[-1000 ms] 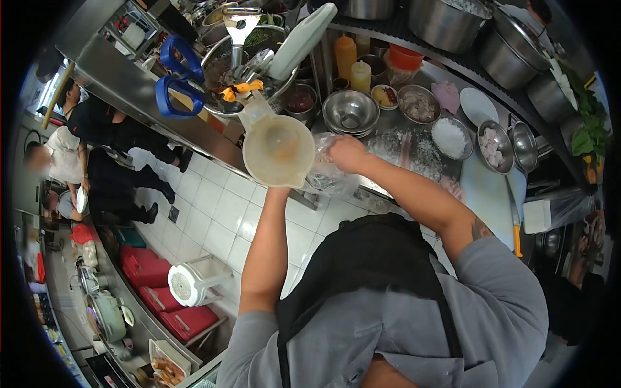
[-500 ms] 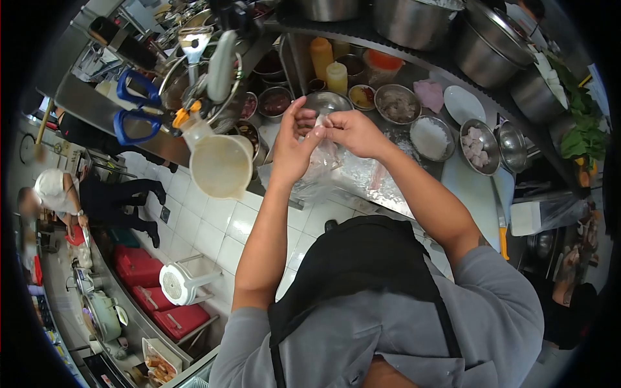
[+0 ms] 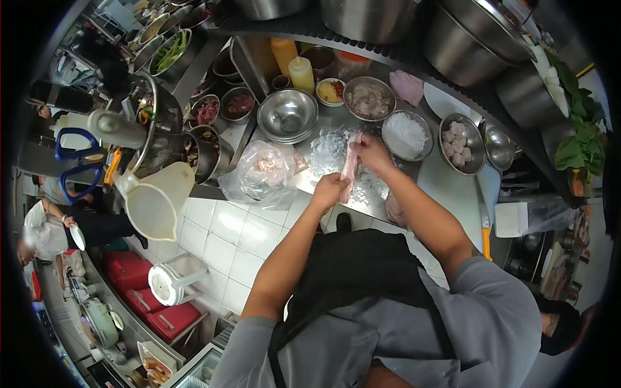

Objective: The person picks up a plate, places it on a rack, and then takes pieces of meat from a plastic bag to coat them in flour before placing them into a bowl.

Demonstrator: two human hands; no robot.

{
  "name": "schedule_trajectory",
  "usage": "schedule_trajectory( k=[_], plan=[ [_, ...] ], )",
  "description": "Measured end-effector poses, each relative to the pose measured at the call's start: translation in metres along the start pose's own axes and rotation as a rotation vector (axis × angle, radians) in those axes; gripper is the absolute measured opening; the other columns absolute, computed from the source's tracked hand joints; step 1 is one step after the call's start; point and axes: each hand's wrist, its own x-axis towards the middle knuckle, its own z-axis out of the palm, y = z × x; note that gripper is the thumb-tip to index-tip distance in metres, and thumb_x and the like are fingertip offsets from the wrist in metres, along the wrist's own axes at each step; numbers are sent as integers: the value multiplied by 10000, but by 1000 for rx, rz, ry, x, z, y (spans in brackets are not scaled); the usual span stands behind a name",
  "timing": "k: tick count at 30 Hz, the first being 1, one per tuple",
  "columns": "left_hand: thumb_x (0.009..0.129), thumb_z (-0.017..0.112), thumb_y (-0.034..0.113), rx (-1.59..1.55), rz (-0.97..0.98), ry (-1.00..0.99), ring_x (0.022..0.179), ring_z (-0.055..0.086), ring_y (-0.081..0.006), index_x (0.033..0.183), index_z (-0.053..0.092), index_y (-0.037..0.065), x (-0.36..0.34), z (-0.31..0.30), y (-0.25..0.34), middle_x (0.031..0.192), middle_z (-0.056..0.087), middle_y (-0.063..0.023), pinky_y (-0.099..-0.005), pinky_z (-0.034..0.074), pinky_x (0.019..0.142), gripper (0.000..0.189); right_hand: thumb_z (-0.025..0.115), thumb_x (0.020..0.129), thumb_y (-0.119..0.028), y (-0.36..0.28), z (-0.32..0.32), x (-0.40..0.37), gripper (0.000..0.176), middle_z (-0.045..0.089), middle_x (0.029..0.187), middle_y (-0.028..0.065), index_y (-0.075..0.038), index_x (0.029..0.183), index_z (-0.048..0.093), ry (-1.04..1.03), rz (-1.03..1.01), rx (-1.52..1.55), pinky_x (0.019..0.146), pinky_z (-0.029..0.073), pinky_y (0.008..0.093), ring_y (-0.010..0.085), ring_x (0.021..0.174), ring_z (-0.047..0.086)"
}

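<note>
A long, pale pink strip of raw meat [image 3: 350, 169] is stretched over the floured steel counter. My left hand [image 3: 330, 191] is closed on its near end, and my right hand [image 3: 374, 155] pinches it close to the far end. White flour [image 3: 328, 150] lies spread on the metal around the strip. Left of my hands sits a clear plastic bag [image 3: 264, 169] with pale pieces inside. A steel bowl of white powder [image 3: 407, 134] stands just beyond my right hand. Another piece of pink meat [image 3: 394, 210] rests at the counter's front edge, partly behind my right forearm.
Stacked steel bowls [image 3: 288, 115] and a bowl of meat [image 3: 370, 99] stand behind. On the right are a bowl of floured chunks [image 3: 461, 147], a cutting board [image 3: 446, 191] and an orange-handled knife [image 3: 485, 223]. A plastic jug [image 3: 152, 210] hangs at left. Another person [image 3: 48, 226] stands far left.
My hands were together, fingers pinched above the plastic bag. They have since parted and come down to the right, with the meat strip between them. The camera view has shifted too.
</note>
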Motion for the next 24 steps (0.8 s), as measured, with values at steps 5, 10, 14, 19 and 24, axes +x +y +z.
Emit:
schedule_trajectory(
  k=[5,10,14,19,24],
  plan=[
    [825,697,228,362,-21,194,629,622,-239,775,705,-24,36,18,-31,683,655,-142,-383,482,618,257,668,864,-151,31,1,11,215,707,831,156,8,1005,700,149,-27,-159,729,511,386,275,770,686],
    [800,634,253,669,23,266,870,681,-422,825,714,-42,57,17,-40,857,691,-270,-450,539,818,307,657,853,-84,44,-5,40,170,713,859,165,-41,1007,713,147,-154,-364,726,521,376,268,779,697],
    [807,626,276,671,-66,276,866,693,-403,810,711,-45,52,20,-29,845,697,-265,-450,546,817,332,647,847,-62,49,-6,54,163,717,884,170,-57,992,723,165,-258,-442,730,527,372,285,805,708],
    [803,680,331,494,-200,285,856,707,-378,824,715,-45,41,23,-17,813,703,-250,-444,549,812,378,621,841,-51,45,-3,57,142,705,880,164,-85,930,727,192,-398,-498,810,536,433,371,882,673],
    [824,701,310,736,-218,291,976,695,-370,943,691,-49,31,24,-12,995,701,-256,-441,548,861,378,613,856,-64,45,-3,60,150,665,919,181,-75,985,689,214,-487,-654,843,521,479,391,891,649]
  ],
)
